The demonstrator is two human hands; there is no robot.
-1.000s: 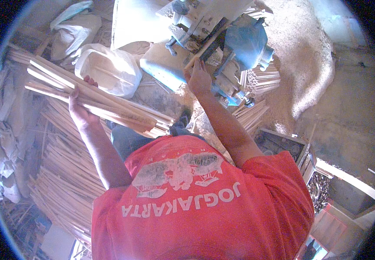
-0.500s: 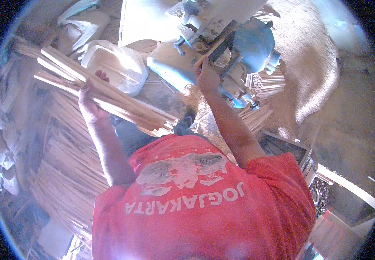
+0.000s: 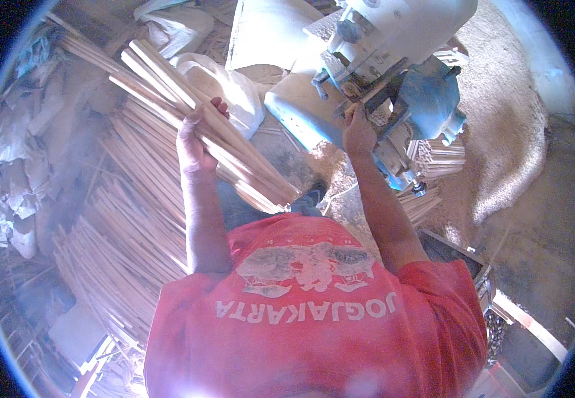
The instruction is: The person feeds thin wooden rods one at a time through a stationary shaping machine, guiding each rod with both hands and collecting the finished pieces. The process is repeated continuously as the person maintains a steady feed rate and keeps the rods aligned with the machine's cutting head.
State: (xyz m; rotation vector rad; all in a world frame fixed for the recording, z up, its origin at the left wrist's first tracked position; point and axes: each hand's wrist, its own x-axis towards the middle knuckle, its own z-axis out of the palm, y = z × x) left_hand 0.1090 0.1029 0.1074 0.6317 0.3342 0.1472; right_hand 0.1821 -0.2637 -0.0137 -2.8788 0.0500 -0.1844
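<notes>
Left of centre in the frame, my bare left hand (image 3: 196, 136) wraps its fingers around a bundle of pale, slim, straight wooden strips (image 3: 247, 156), their ends fanned toward the upper left. At upper centre, my bare right hand (image 3: 359, 131) curls its fingers against a blue-and-white metal machine (image 3: 430, 99); I cannot tell whether they grip anything.

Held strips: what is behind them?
Past the held strips, a white sack and a strip pile show; whatever lies directly behind the strips and left hand is hidden.
</notes>
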